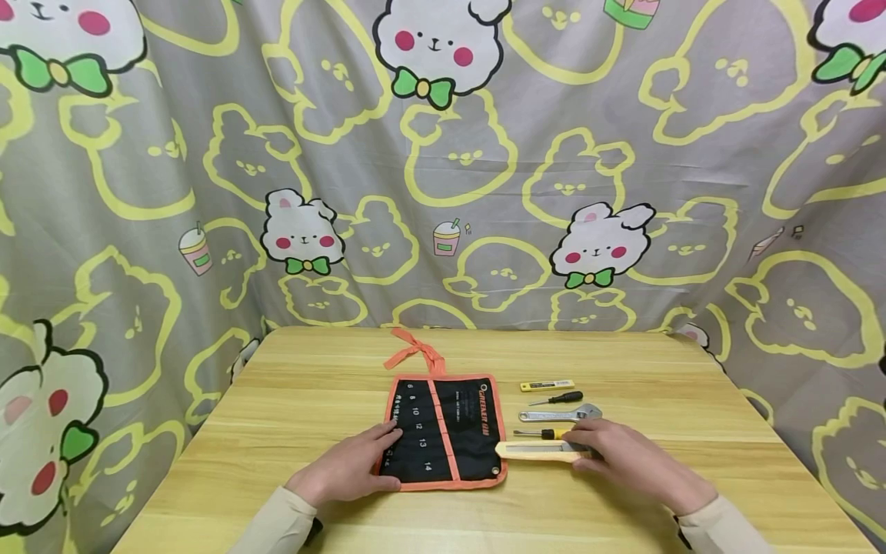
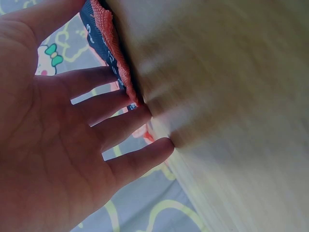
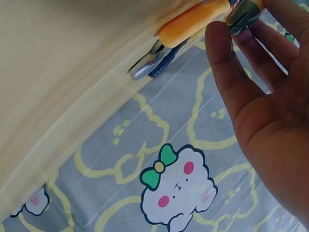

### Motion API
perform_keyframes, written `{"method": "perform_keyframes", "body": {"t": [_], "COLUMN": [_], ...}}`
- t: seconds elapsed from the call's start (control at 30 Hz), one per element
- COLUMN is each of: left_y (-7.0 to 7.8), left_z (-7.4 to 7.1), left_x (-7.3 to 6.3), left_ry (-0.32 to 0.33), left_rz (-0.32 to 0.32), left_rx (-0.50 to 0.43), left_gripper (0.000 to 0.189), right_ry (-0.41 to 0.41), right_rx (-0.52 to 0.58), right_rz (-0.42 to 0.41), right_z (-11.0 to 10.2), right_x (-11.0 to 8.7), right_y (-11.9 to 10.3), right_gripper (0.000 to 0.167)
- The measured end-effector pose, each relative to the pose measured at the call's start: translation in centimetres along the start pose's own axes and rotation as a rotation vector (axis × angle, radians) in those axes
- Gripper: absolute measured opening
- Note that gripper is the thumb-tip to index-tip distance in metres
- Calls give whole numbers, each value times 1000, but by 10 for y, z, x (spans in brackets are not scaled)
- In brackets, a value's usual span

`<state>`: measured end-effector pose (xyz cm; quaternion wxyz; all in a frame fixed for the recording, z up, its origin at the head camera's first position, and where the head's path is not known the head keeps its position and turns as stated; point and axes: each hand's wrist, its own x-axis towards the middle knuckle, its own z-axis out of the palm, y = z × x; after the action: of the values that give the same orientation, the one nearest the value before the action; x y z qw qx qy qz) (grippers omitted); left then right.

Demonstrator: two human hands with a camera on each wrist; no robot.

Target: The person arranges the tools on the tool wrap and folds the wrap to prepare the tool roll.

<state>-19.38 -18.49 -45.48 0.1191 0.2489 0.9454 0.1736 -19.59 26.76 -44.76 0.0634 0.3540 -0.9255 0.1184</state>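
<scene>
Now left hand, fingers spread, touches black tool pouch, lower centre of frame, seemingly steadying it; right hand grips yellow utility knife by right end, leaving left end free

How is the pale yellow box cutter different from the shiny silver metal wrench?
The pale yellow box cutter is held by the right hand, while the silver metal wrench lies on the wooden table. The box cutter has a grey strip down its side; the wrench has a wide, rounded head. Both are long tools pointing sideways in the head view.
</scene>
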Motion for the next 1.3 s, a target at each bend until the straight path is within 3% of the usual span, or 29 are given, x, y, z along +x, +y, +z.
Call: {"method": "perform_keyframes", "body": {"t": [0.57,0.8,1.3], "left_y": [0,0,0], "left_z": [-2,-1,-2], "left_x": [1,1,-2], "left_ry": [-10,-10,-2], "left_rz": [-3,-4,8], "left_rx": [-3,11,9], "left_gripper": [81,81,84], "right_ry": [-43,-48,-82], "right_rx": [46,44,89], "right_rz": [-33,-85,-88], "right_z": [13,15,24], "right_x": [20,28,38], "right_y": [-15,-22,-31], "right_gripper": [35,37,34]}}
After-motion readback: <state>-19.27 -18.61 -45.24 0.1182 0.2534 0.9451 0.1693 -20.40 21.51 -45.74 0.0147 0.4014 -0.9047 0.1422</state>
